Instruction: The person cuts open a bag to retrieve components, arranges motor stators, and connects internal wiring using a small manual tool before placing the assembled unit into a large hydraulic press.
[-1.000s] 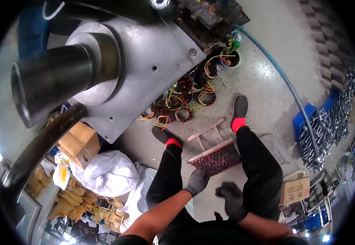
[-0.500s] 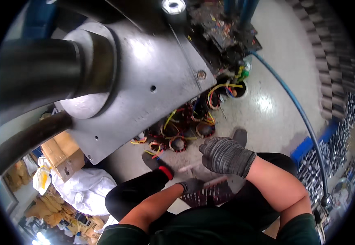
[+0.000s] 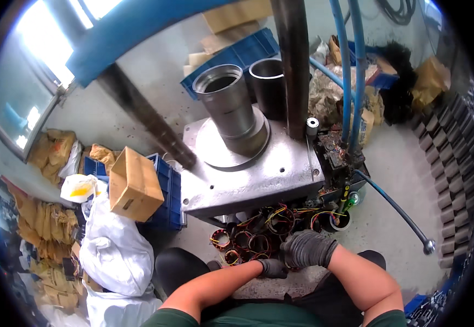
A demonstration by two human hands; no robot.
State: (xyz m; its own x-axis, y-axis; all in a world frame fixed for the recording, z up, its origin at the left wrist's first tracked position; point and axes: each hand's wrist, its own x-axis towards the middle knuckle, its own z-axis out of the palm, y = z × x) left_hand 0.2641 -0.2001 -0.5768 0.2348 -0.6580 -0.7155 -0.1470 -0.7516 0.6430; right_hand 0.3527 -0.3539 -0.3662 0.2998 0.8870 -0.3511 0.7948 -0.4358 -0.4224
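Observation:
My right hand [image 3: 309, 249], in a grey knit glove, is curled closed in front of the press table. Close beside it, lower and to the left, is my left hand [image 3: 274, 268], also gloved, its fingers drawn together. Whatever is in either hand is hidden by the gloves. Just beyond them, wound motor stators [image 3: 280, 219] with yellow and red leads lie on the floor. A metal cylinder [image 3: 227, 106] stands upright on a round plate on the steel press table [image 3: 248, 188].
A blue hose-like lever [image 3: 395, 201] with a ball end juts out at the right. Stacked grey blocks [image 3: 444, 163] line the far right. On the left are an open cardboard box [image 3: 136, 185], a blue crate [image 3: 166, 191] and white sacks [image 3: 114, 245]. Dark steel columns [image 3: 291, 65] rise from the table.
The view has lifted and drawn back, showing the whole press table and the wall behind. My left hand has come up from low between my legs to beside my right hand.

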